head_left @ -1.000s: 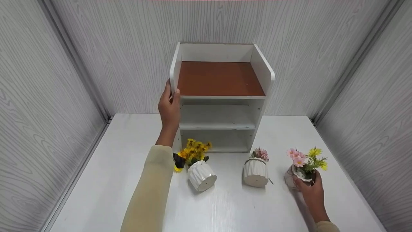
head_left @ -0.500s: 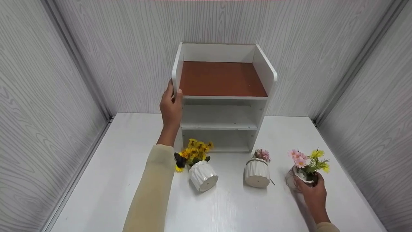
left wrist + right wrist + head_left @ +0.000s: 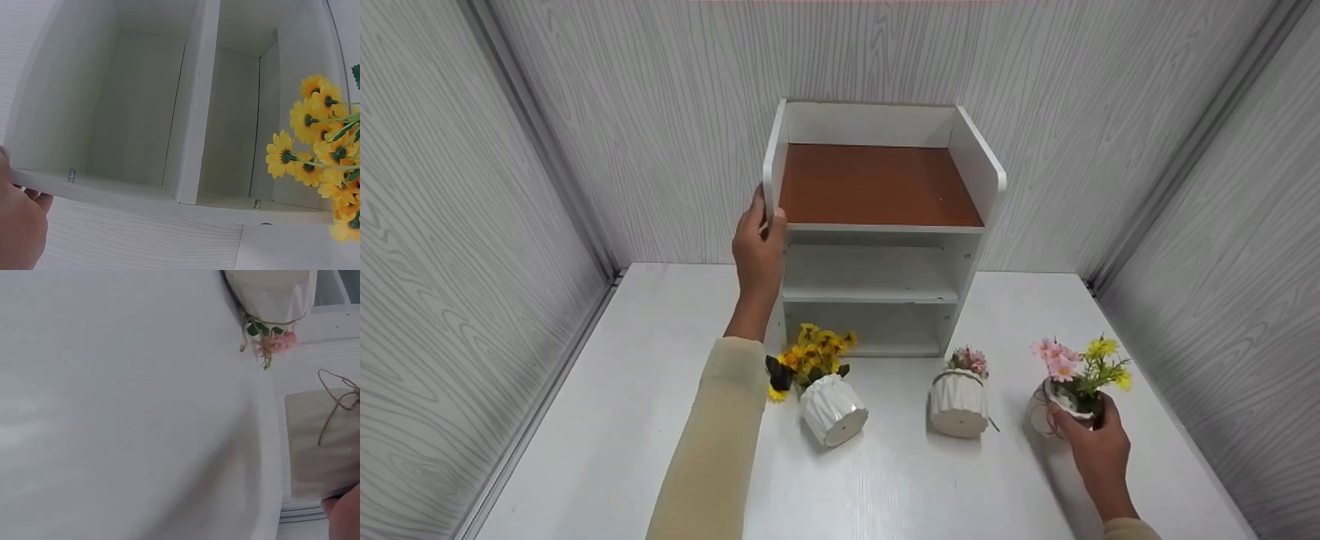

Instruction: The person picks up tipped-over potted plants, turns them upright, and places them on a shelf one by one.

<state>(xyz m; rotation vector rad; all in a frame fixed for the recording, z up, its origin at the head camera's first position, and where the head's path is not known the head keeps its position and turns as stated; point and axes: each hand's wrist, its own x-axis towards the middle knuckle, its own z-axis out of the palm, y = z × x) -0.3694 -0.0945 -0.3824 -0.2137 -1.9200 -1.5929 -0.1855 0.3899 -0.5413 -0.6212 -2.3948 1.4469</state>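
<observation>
A white shelf unit (image 3: pixel 872 301) with a brown top board stands at the back of the table. My left hand (image 3: pixel 759 255) grips the front edge of its left side panel, thumb at the front and fingers behind. On the right, my right hand (image 3: pixel 1101 450) holds a flower pot (image 3: pixel 1041 415) with pink and yellow artificial flowers, its thumb and fingers at the pot's rim. String is tied round this pot (image 3: pixel 315 450), as the right wrist view shows. A tipped white pot (image 3: pixel 832 411) with yellow flowers (image 3: pixel 332 152) and another with pink flowers (image 3: pixel 958 403) lie between the hands.
White wood-grain panels (image 3: pixel 877 52) close in the back and both sides. The white table (image 3: pixel 660 420) extends in front of the shelf unit. Small metal shelf pins (image 3: pixel 71 175) show inside the unit's side in the left wrist view.
My right hand and the flower pot in it have shifted slightly to the right. The left hand keeps its grip on the side panel, and the two lying pots stay put.
</observation>
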